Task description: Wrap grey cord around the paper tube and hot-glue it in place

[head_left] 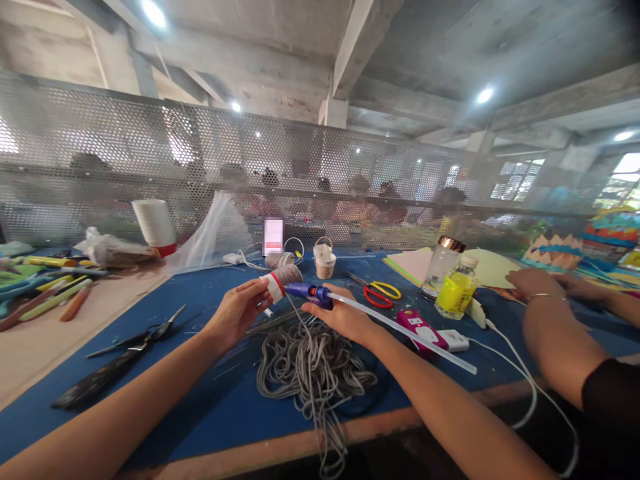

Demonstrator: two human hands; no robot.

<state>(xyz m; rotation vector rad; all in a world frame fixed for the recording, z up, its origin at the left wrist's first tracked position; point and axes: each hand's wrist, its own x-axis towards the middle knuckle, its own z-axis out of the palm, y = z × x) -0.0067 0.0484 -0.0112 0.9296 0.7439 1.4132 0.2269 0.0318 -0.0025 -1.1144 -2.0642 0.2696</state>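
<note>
Surface: blue mat (pixel 210 400), perforated screen (pixel 150 153) behind | Left hand (pixel 240 310): closed around cord-wrapped cup (pixel 283 280), raised above mat | Right hand (pixel 343 317): gripping glue gun (pixel 310 292), nozzle at cup | Below hands: loose grey cord pile (pixel 313 370) on mat

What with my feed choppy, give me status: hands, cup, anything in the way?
Left hand gripping cord-wrapped cup. Right hand holding glue gun, nozzle at cup. Loose grey cord heaped below hands; co-worker's hand far right, apart.
</note>
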